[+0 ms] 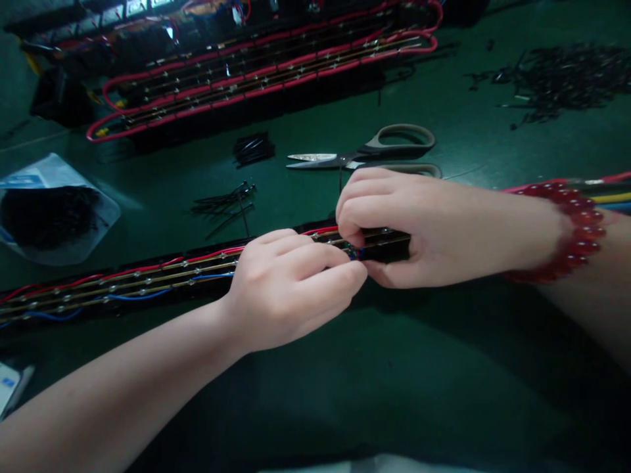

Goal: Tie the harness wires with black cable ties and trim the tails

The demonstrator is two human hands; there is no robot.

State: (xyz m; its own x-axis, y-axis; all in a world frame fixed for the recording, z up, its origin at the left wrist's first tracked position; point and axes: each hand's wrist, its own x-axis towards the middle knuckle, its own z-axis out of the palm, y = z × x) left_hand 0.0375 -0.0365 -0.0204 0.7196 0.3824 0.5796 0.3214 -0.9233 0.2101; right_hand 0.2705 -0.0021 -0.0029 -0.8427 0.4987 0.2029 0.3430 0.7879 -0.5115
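A long black strip (170, 276) runs across the bench, carrying metal rods and red and blue wires. My left hand (290, 282) lies over its middle with fingers curled and the thumb and fingertips pressed together. Facing it, my right hand (394, 223) is curled at the same spot, fingertips and thumb closing on the strip from both sides. Small bits of red and blue show between the fingertips, but what each hand pinches is hidden. A thin black cable tie (244, 213) stands up from the strip beside my left hand.
Behind the hands lie scissors (345, 161), two small bundles of black cable ties (254, 149) and a plastic bag (106, 213) of black pieces. A larger assembly with red cables (266, 92) sits at the back. Black scraps (576, 79) are heaped at the right.
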